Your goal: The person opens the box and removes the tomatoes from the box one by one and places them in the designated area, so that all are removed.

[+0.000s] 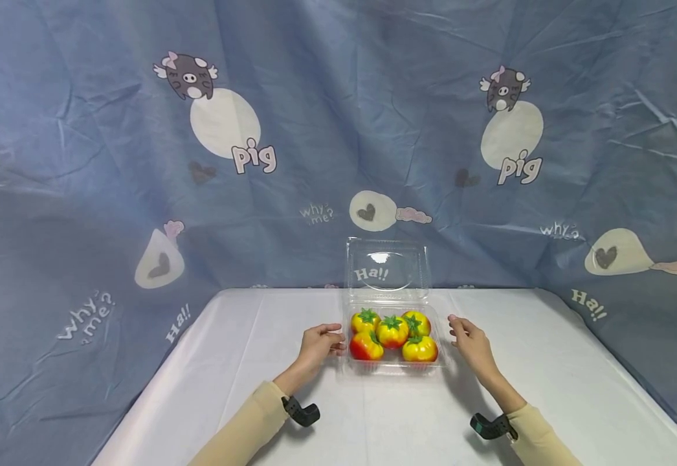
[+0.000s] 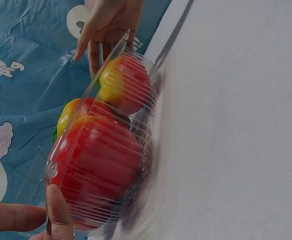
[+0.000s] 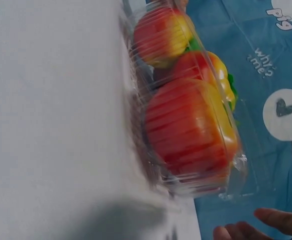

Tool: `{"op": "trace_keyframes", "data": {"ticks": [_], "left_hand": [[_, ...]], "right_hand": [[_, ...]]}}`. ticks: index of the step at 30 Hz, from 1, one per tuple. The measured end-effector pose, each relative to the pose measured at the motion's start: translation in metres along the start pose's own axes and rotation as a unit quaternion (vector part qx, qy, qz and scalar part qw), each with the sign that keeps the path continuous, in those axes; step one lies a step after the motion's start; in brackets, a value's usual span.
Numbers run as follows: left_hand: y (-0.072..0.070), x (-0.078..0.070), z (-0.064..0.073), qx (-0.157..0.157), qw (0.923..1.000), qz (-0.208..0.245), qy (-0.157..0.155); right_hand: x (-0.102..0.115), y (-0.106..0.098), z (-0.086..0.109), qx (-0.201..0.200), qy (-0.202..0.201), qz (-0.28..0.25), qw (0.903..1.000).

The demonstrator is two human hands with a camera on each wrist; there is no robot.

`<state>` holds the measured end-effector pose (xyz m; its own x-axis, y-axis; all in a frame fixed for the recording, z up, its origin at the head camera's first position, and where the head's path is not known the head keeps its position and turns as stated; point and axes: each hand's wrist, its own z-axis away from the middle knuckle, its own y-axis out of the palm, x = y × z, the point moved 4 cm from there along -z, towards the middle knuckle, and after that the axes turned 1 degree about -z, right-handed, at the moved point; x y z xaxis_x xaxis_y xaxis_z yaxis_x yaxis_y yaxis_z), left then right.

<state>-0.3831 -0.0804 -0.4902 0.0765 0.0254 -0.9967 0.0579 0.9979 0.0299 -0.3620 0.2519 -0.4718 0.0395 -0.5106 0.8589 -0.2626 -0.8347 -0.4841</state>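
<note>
An open clear plastic clamshell box stands on the white table, its lid raised at the back. Inside sit several shiny yellow-and-red tomatoes with green leafy tops. At the box's left side is my left hand. In the left wrist view its thumb and a finger meet the rim from opposite sides, pinching it. My right hand hovers off the right side with loosely bent fingers. The right wrist view shows a gap between its fingers and the box.
A white cloth covers the table. Behind and along both sides hangs a blue curtain with pig prints, close behind the raised lid. Black bands sit on both wrists, over beige sleeves.
</note>
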Motion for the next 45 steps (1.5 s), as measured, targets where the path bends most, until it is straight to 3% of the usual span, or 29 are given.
{"op": "trace_keyframes", "data": {"ticks": [10, 19, 30, 33, 40, 45], "left_hand": [[-0.001, 0.005, 0.001, 0.016, 0.9994, 0.022, -0.022], [0.002, 0.006, 0.001, 0.025, 0.9991, 0.013, -0.033], [0.007, 0.013, 0.002, 0.037, 0.9983, 0.018, -0.041], [0.007, 0.009, 0.004, 0.039, 0.9982, 0.016, -0.042], [0.004, -0.017, 0.018, 0.041, 0.9983, 0.022, -0.035], [0.002, -0.020, 0.016, 0.048, 0.9981, 0.032, -0.021]], "right_hand": [[0.007, -0.008, -0.005, 0.004, 0.011, 0.000, 0.9999], [0.017, -0.013, -0.009, 0.010, -0.010, 0.015, 0.9998], [0.026, 0.001, -0.005, 0.039, -0.036, 0.039, 0.9978], [0.030, 0.010, -0.004, 0.049, -0.056, 0.057, 0.9956], [0.044, 0.028, -0.007, 0.099, -0.079, 0.065, 0.9899], [0.053, 0.034, -0.008, 0.124, -0.091, 0.067, 0.9859]]}}
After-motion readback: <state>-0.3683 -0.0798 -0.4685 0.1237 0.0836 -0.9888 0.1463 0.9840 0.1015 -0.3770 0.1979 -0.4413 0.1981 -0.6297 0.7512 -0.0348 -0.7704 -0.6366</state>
